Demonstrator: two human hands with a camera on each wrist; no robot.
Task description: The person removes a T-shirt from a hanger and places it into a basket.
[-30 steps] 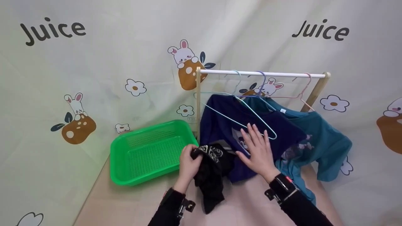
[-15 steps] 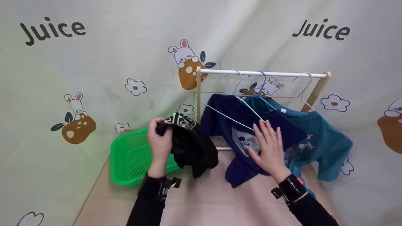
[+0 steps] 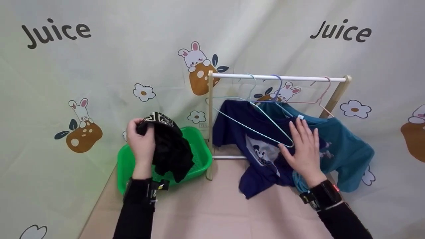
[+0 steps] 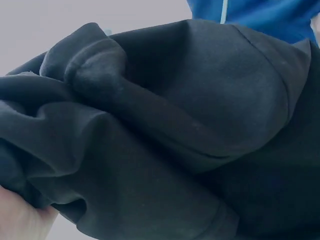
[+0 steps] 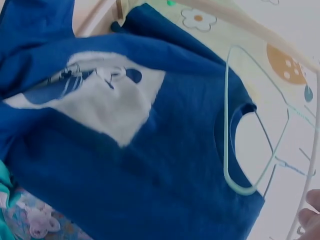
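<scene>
My left hand (image 3: 141,142) grips a bunched black garment (image 3: 171,151) by its white-patterned edge. The garment hangs over the green basket (image 3: 204,142); its folds fill most of the left wrist view, so its kind is unclear. With fingers straight, my right hand (image 3: 303,152) is in front of the clothes, its thumb close to the low end of a bare mint hanger (image 3: 244,126). Whether it touches the hanger or cloth I cannot tell. Behind that hanger hang a navy shirt (image 3: 232,116) with a mouse print and a teal shirt (image 3: 348,142).
A small rack with a white rail (image 3: 292,78) and wooden posts carries the hangers. A purple hanger (image 3: 278,86) and a pink hanger (image 3: 323,91) hook over the rail. Beneath is a beige tabletop (image 3: 212,209); a printed curtain (image 3: 109,66) stands behind.
The left hand has carried the black garment left, from in front of the navy shirt to above the basket. My right hand has shifted right, and more of the mouse print shows.
</scene>
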